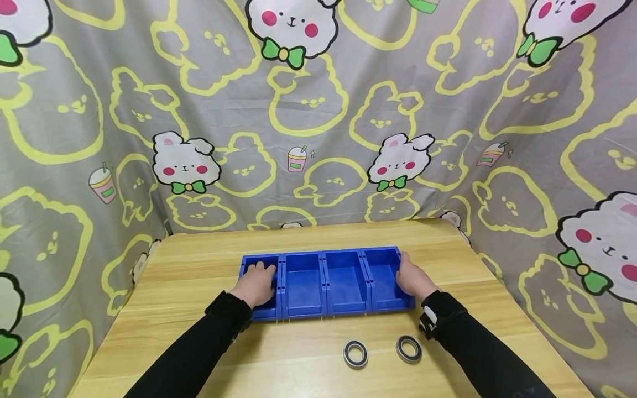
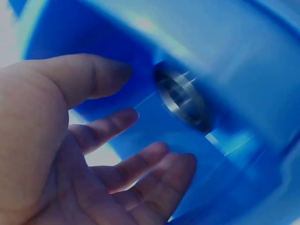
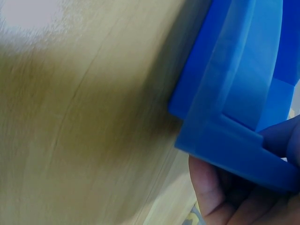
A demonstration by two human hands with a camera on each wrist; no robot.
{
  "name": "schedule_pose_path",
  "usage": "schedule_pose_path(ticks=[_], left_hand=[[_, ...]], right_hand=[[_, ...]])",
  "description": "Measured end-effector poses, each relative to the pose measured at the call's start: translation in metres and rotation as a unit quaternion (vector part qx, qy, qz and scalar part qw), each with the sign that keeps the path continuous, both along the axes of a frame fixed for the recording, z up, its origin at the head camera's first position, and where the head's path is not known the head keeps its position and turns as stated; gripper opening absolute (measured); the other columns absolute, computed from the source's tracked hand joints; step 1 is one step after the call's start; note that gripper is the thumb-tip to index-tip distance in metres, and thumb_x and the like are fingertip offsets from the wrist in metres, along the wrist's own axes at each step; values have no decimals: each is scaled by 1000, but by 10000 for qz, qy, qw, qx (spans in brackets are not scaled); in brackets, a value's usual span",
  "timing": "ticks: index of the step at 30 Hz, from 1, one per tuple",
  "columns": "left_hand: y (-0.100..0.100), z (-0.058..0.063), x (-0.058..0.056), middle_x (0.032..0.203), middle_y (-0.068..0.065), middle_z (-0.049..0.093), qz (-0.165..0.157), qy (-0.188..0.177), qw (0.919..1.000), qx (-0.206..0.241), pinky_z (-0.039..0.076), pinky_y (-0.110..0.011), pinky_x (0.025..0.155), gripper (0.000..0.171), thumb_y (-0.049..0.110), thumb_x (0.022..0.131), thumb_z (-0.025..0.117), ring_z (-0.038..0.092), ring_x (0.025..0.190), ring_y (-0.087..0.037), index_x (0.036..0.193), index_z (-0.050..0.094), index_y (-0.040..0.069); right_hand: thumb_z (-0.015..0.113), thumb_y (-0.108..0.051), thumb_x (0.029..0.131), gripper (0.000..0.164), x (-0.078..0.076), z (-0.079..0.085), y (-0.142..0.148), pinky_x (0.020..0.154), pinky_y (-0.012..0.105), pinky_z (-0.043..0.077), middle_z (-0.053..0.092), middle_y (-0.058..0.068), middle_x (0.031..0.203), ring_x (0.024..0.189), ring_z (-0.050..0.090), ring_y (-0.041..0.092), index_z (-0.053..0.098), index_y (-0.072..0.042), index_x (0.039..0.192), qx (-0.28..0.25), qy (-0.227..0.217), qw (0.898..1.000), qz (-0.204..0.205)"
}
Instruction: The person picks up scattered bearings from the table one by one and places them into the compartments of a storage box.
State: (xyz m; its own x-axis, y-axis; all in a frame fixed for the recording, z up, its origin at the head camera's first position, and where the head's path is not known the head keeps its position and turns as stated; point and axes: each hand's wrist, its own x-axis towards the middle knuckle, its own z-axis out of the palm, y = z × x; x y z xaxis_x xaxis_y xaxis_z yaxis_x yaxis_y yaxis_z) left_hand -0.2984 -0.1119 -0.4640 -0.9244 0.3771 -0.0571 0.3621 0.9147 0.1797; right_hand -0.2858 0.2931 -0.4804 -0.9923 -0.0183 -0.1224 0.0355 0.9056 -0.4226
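Note:
A row of several joined blue bins stands on the table. My left hand is inside the leftmost bin, fingers spread and loosely bent. In the left wrist view a ring bearing, blurred, stands tilted by the bin's wall, apart from the fingertips of my left hand. At the row's other end my right hand grips the outer wall of the rightmost bin, with the thumb on the inner side and fingers outside. Two more ring bearings, one and another, lie flat in front of the bins.
The wooden table carries the bins near its middle. A grey curtain with cartoon prints hangs behind the table and along both sides.

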Motion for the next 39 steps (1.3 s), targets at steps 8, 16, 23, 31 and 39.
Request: schedule_pose_path(ticks=[8, 16, 23, 31, 39], left_hand=[[-17, 27, 18, 121, -17, 60, -54, 364, 9963, 783, 48, -47, 95, 36, 18, 95, 68, 56, 114, -34, 127, 62, 3], [-58, 37, 37, 120, -18, 60, 133, 551, 9916, 1166, 50, -49, 93, 36, 20, 94, 68, 59, 110, -34, 125, 62, 2], [-104, 28, 63, 126, -26, 56, 695, -10, 9930, 955, 46, -57, 93, 44, 22, 95, 68, 54, 116, -47, 131, 58, 0], [-128, 16, 74, 116, -25, 56, 852, -708, 9926, 494, 49, -55, 83, 53, 30, 89, 75, 57, 104, -43, 129, 58, 0], [-133, -2, 81, 109, -22, 54, 742, -848, 9916, 640, 49, -51, 78, 52, 30, 81, 82, 55, 94, -36, 123, 60, 6]], right_hand=[[42, -5, 101, 61, 0, 0, 3, 67, 45, 51, 62, 21, 79, 72, 64, 28, 8, 19, 146, 2, -10, 10000, -28], [42, -5, 102, 61, -3, 6, 5, 71, 48, 52, 62, 24, 82, 75, 64, 30, 8, 19, 146, 54, -54, 10000, -20], [42, -4, 101, 60, -3, 1, 3, 79, 50, 53, 60, 40, 107, 88, 65, 34, 10, 20, 145, 32, -2, 10000, 28], [41, -4, 101, 59, -1, -3, 3, 87, 55, 51, 54, 46, 117, 100, 65, 43, 9, 20, 145, -2, 19, 10000, 20], [42, -4, 101, 59, 0, -1, 1, 86, 55, 51, 55, 45, 116, 98, 65, 43, 9, 19, 145, -24, -15, 10000, -22]])
